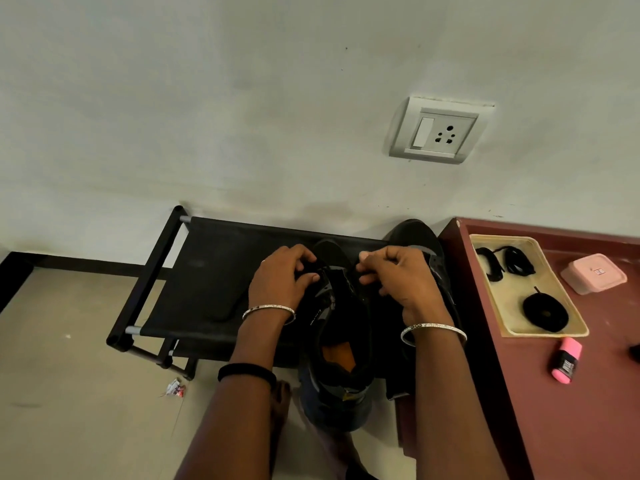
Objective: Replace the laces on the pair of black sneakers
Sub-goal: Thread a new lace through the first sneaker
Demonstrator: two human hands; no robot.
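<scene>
A black sneaker (337, 344) with an orange insole stands on a black rack (214, 271), its toe toward the wall. My left hand (282, 278) pinches the black lace at the sneaker's left eyelets. My right hand (398, 275) pinches the lace on the right side. The second black sneaker (415, 233) stands behind my right hand, partly hidden. Black laces (516, 259) lie coiled in a beige tray (568, 320) on the right.
A maroon table (571, 410) on the right holds the tray, a pink box (594, 273) and a pink highlighter (566, 360). A wall socket (438, 131) sits above. Bare feet (280, 403) stand on the tiled floor, with a scrap of wrapper (175, 389) nearby.
</scene>
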